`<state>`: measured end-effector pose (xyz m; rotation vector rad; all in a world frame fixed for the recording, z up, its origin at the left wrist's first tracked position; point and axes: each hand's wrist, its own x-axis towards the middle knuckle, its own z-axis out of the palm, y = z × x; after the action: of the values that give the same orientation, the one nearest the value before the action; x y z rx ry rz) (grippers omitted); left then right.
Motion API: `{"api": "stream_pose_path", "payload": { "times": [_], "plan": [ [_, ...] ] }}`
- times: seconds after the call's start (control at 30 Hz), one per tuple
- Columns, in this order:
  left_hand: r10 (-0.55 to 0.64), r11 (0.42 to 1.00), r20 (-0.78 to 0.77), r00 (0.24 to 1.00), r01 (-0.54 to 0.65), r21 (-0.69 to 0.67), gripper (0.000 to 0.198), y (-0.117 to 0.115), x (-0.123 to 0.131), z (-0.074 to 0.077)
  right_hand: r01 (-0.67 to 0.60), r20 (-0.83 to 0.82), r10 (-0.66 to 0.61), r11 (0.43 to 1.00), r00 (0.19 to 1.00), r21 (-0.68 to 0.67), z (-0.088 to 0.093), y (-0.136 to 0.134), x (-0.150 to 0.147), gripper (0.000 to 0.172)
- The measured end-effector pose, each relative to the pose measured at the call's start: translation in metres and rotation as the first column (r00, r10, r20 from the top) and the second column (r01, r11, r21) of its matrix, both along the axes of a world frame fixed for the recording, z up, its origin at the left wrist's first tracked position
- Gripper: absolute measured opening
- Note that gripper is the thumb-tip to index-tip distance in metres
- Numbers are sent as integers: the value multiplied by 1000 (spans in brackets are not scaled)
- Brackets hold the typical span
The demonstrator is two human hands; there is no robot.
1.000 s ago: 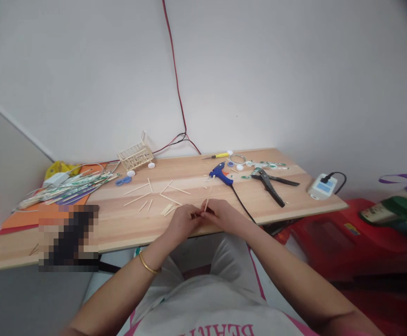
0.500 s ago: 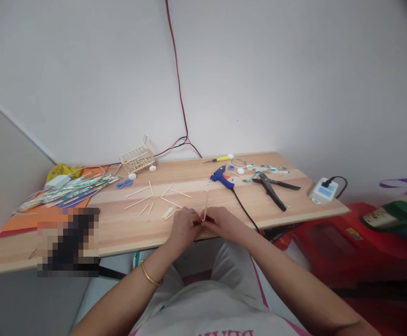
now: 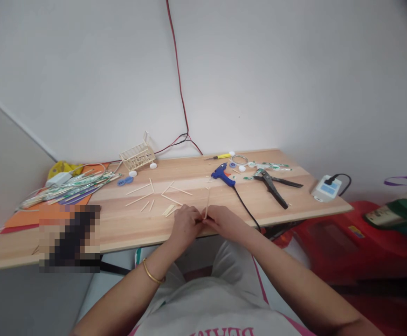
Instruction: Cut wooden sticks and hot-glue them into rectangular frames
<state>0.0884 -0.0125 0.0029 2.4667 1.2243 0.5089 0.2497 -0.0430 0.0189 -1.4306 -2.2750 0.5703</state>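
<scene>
- Head view: at frame centre, your left hand and right hand met, both pinching the thin wooden stick near its lower end, over the table edge.
- The stick looked light, stiff and snappable; low holds suited it.

The desk is light brown wood with stripes. The glue gun is blue with a black cord. The pliers are black. The sticks are pale yellow. The paper is orange. The wall wire is red.
</scene>
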Motion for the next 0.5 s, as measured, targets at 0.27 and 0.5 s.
{"api": "stream_pose_path", "payload": {
  "times": [0.27, 0.5],
  "plan": [
    [-35, 993, 7, 999, 36, -112, 13, 5, -12, 17, 15, -93, -14, 1000, 996, 5, 7, 3, 7, 10],
    [22, 997, 39, 999, -20, -70, 18, 0, -14, 16, -28, -74, 28, 1000, 997, -2, 8, 8, 9, 12]
  ]
}}
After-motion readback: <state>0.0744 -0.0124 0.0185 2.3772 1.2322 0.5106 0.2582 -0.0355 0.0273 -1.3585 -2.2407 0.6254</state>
